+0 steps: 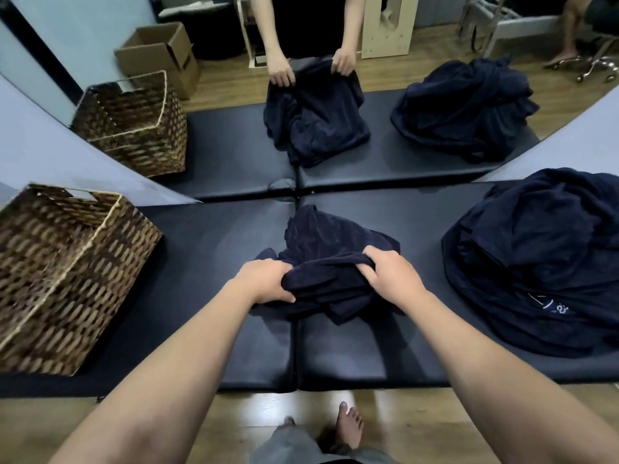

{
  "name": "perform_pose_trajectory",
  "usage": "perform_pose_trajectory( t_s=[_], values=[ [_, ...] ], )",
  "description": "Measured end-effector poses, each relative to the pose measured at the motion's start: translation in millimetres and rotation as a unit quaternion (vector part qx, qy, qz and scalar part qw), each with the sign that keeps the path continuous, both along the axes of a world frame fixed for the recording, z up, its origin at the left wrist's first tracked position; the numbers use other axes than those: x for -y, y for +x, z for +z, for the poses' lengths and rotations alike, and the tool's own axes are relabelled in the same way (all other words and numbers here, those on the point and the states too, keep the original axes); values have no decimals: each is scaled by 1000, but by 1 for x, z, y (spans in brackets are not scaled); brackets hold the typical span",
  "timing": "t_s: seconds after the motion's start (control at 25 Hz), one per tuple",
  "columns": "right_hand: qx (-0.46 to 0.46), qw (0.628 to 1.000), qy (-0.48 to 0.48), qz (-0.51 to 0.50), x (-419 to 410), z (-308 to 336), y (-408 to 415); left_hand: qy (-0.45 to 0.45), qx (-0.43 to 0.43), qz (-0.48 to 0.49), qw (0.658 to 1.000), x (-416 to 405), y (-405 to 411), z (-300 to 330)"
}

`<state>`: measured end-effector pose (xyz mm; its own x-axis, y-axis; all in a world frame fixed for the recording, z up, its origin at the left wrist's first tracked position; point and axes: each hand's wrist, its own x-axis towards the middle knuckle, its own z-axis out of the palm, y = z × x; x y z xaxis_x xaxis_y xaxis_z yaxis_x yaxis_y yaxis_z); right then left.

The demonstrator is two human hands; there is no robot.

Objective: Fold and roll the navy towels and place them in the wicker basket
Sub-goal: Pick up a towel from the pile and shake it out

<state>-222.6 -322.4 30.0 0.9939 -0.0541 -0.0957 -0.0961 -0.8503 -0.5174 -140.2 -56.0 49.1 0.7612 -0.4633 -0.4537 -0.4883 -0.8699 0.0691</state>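
A crumpled navy towel [331,242] lies in the middle of the black padded table [214,249]. My left hand [264,279] grips its near edge on the left, fingers curled into the cloth. My right hand [392,276] grips the same edge on the right. The bunched fabric hangs between both hands just above the table. A heap of more navy towels [542,259] sits at the right. The wicker basket [63,272] stands at the left end of the table, its inside hidden from this angle.
A mirror [368,78] runs along the table's far edge and repeats the basket, the towels and my arms. The reflection also shows a cardboard box, a wooden panel and a seated person's legs. Wooden floor and my bare foot [350,426] lie below the near edge.
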Motion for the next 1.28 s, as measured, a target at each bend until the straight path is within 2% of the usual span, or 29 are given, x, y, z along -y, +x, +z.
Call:
perform_pose_trajectory(
  t_s=[0.08, 0.16, 0.24, 0.32, 0.52, 0.6, 0.72, 0.84, 0.92, 1.04, 1.08, 1.16, 1.28],
  values=[
    [5, 994, -98, 57, 1, 4, -5, 77, 4, 19, 997, -5, -1, 2],
    [-4, 977, -190, 96, 4, 5, -11, 104, 2, 28, 994, -17, -5, 5],
    [-45, 958, -263, 107, 5, 1, -20, 20, -15, 43, 999, -31, -15, 6],
    [-77, 950, -295, 73, 5, -4, -32, -84, -8, 60, 995, -42, -35, 6],
    [-88, 930, -350, -70, -9, -3, -88, -79, 71, 36, 994, -71, -94, 7],
    [-107, 941, -293, -135, -20, 4, -111, -96, 107, 80, 986, -82, -122, 11],
    [-75, 961, -114, -240, -35, 19, -144, -142, 195, 149, 959, -93, -162, 26],
    [-81, 948, 39, -304, -51, 29, -182, -135, 329, 180, 917, -104, -209, 41],
    [-56, 934, 136, -327, -64, 35, -208, -163, 304, 279, 896, -105, -238, 48],
    [68, 920, 188, -337, -77, 47, -237, -357, 171, 389, 832, -99, -268, 52],
    [104, 911, 213, -338, -82, 56, -246, -411, 150, 401, 805, -99, -276, 56],
    [157, 875, 301, -345, -89, 75, -259, -473, 154, 394, 773, -100, -290, 70],
    [198, 792, 436, -380, -95, 98, -268, -519, 214, 333, 757, -101, -303, 94]
  ],
)
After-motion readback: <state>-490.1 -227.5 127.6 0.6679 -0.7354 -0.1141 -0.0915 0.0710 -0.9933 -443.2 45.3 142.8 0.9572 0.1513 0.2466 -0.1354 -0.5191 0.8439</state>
